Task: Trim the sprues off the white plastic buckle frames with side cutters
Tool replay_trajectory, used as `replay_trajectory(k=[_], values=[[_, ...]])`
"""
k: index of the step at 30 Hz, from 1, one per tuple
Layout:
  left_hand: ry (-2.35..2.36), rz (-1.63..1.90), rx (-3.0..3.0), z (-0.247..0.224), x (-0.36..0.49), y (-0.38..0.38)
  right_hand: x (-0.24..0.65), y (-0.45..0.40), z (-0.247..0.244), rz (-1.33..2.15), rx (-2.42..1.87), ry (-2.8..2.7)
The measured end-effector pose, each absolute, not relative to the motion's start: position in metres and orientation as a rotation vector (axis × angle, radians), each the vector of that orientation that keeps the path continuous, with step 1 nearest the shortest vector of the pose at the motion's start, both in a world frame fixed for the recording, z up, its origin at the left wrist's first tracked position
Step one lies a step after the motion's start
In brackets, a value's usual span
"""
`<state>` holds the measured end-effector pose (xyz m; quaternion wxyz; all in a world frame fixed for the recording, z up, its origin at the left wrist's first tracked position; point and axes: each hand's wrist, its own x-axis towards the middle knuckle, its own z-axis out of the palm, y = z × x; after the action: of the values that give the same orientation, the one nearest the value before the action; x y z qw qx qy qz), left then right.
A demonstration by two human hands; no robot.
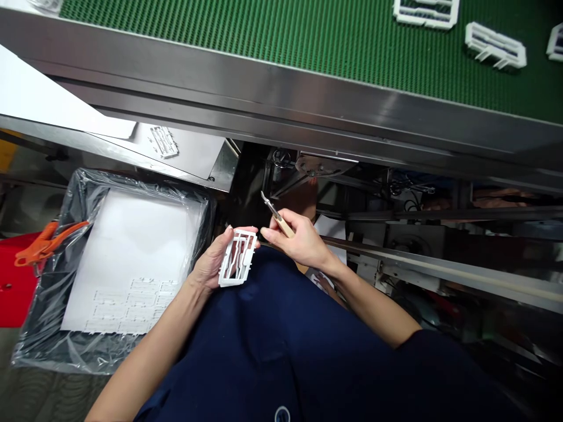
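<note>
A white plastic frame (222,280) with thin wavy bars across its opening is gripped in my left hand (210,261), in front of my dark blue clothing. My thumb lies along its edge and some fingers are hidden behind it. My right hand (303,239) is closed around the light wooden handle of a small knife (281,221) with a thin, curved metal tip. The tip points up and to the left, apart from the frame.
A green conveyor belt (220,35) with several similar white frames (495,46) runs along the top behind a metal rail. At left stands a plastic-lined bin (48,319) holding a white sheet and rows of frames. An orange clamp (48,243) grips its edge. Another frame (164,142) lies on a side table.
</note>
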<state>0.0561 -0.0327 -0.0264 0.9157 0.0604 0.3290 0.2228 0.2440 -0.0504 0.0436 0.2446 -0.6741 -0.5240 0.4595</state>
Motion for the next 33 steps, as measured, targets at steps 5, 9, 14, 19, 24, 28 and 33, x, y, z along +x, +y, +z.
replay_trajectory(k=[5, 9, 14, 19, 24, 28, 33], values=[[0.756, 0.497, 0.145, -0.027, 0.067, -0.03, 0.217, -0.03, 0.046, 1.155, -1.683, -1.563], [0.772, 0.51, 0.074, -0.024, 0.069, -0.028, 0.214, -0.018, 0.044, 1.143, -1.614, -1.623], [0.699, 0.461, 0.015, -0.022, 0.061, -0.025, 0.239, -0.016, 0.03, 0.894, -1.838, -1.501], [0.676, 0.493, -0.004, -0.024, 0.058, -0.02, 0.256, -0.035, 0.02, 0.85, -1.981, -1.362], [0.666, 0.546, 0.031, -0.024, 0.064, -0.014, 0.232, -0.069, 0.024, 1.339, -1.806, -1.119], [0.638, 0.572, 0.06, -0.024, 0.071, -0.011, 0.21, -0.083, 0.025, 1.443, -1.66, -0.962], [0.687, 0.611, 0.075, -0.025, 0.078, -0.004, 0.219, -0.079, 0.032, 1.264, -1.725, -0.971]])
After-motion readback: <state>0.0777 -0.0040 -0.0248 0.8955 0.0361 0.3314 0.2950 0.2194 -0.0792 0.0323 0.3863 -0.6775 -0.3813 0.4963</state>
